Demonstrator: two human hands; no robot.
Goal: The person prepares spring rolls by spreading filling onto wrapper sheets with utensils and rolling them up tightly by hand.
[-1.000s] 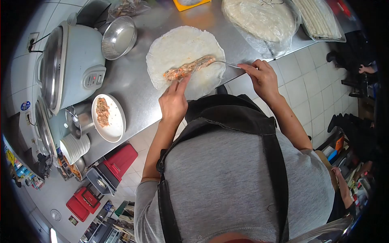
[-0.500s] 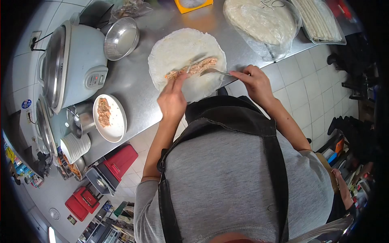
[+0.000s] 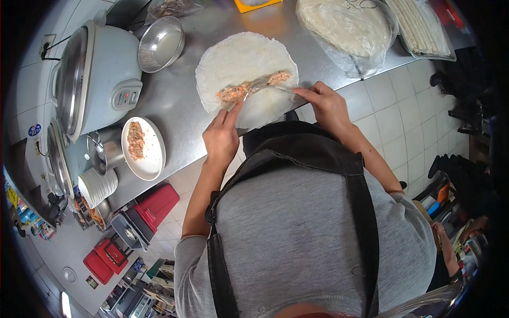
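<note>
A thin round sheet of pale dough (image 3: pixel 246 55) lies on the steel counter, hanging slightly over its front edge. Orange-pink minced filling (image 3: pixel 231 94) stretches across it in a line, with a second clump on the right. My right hand (image 3: pixel 330 108) is closed on the handle of a metal spoon (image 3: pixel 277 87), whose bowl rests in the middle of the filling. Closed around a slim metal utensil (image 3: pixel 246 96) is my left hand (image 3: pixel 221 138), at the filling's left part; that utensil's tip is too small to identify.
An oval white dish (image 3: pixel 152 151) with more filling stands left, near stacked white bowls (image 3: pixel 99 186). Behind are a rice cooker (image 3: pixel 106 79) and metal bowl (image 3: pixel 161 45). Bagged dough (image 3: pixel 347 26) and a tray of dough strips (image 3: pixel 419 26) sit at right.
The right hand has shifted slightly left and up, bringing the spoon's bowl into the middle of the filling. The left hand has moved slightly down and left. The filling now looks parted there.
</note>
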